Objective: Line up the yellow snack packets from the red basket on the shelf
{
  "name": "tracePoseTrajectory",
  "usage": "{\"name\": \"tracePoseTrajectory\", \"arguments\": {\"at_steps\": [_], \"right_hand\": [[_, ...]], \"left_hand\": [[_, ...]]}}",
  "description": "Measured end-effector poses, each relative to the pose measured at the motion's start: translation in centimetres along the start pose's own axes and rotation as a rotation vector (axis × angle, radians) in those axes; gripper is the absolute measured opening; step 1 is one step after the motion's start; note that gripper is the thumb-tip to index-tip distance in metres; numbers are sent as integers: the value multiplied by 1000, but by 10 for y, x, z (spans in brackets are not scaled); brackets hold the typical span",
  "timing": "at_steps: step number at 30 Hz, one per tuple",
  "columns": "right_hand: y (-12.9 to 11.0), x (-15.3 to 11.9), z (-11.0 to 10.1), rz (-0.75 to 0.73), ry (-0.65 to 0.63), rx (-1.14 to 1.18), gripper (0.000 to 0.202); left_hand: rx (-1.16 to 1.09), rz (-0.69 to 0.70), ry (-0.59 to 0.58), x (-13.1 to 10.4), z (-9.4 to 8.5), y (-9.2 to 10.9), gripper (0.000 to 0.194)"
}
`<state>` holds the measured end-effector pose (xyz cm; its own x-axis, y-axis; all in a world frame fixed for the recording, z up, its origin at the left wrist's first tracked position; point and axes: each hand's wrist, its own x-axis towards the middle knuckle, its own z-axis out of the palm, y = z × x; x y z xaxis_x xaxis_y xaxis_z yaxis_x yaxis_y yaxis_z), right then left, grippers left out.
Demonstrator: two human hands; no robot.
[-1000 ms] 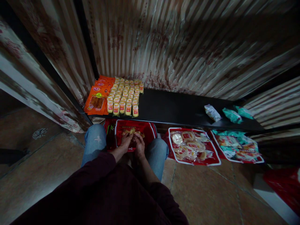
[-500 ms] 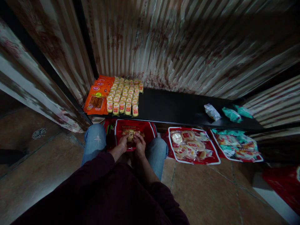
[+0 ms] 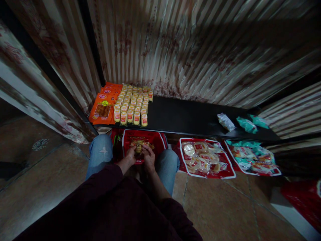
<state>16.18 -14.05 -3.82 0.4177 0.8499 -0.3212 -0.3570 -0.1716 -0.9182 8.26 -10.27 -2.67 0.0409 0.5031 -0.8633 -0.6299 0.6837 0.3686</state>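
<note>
Between my knees, above a red basket (image 3: 157,140) with a white rim, my left hand (image 3: 130,156) and my right hand (image 3: 149,158) meet at a small yellowish-brown wrapped snack (image 3: 138,149). The fingers of both hands are closed on its two sides. Similar snack packs (image 3: 148,144) lie in the basket just behind it; their print is too dark to read. On the black shelf (image 3: 180,115) ahead stand rows of small yellow wrapped cakes (image 3: 132,103), with orange snack bags (image 3: 101,108) to their left.
A white-silver packet (image 3: 226,122) and two green packets (image 3: 247,125) lie at the shelf's right. Below it are a basket of clear-wrapped round pastries (image 3: 205,156) and a basket of green and white packets (image 3: 253,157). Striped curtains (image 3: 160,43) hang behind and at both sides.
The snack between my hands has turned a little and looks darker, with my fingers shifted slightly around it. The view has moved slightly; the shelf goods stay as they were.
</note>
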Motion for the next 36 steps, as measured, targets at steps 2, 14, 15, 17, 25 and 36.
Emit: {"name": "tracePoseTrajectory", "arguments": {"at_steps": [2, 14, 15, 17, 25, 36], "right_hand": [[-1, -1, 1, 17, -11, 10, 22], [0, 1, -5, -185, -50, -330, 17], [2, 1, -5, -201, -54, -351, 17], [6, 2, -6, -219, -57, -359, 18], [15, 6, -7, -138, -36, -399, 18], [19, 7, -15, -101, 16, -412, 16]], "left_hand": [[-6, -24, 3, 0, 2, 1, 9], [-32, -45, 25, 1, -2, -1, 12], [-30, -44, 28, 0, -2, -1, 12], [-22, -43, 21, -2, -4, 0, 14], [-4, 35, 1, -7, -6, -3, 11], [117, 295, 33, -10, -7, -13, 9]]}}
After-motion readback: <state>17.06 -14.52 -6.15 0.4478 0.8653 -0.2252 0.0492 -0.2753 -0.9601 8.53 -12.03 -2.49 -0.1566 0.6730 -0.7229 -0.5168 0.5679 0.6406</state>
